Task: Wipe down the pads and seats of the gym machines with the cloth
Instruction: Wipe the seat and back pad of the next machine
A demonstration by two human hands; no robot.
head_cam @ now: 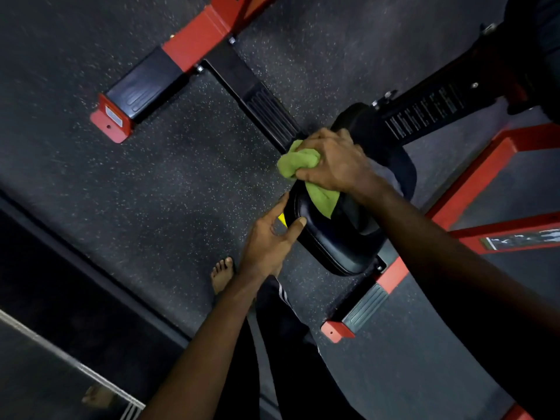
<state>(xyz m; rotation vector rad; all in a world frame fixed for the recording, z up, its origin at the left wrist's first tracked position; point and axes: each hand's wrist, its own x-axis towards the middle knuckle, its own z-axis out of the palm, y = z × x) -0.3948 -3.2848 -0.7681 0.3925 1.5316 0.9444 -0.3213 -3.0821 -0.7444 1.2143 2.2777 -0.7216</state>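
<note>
My crumpled cloth (306, 168) is lime green, the padded vinyl seat (330, 241) glossy black, the steel machine frame (200, 37) red and black, the rubber floor (169, 177) dark grey with white speckles.

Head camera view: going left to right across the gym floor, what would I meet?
Red steel foot plate with a sticker → bare foot → left hand, fingers out → right hand gripping the crumpled green cloth → slanting red steel frame bar.
</note>
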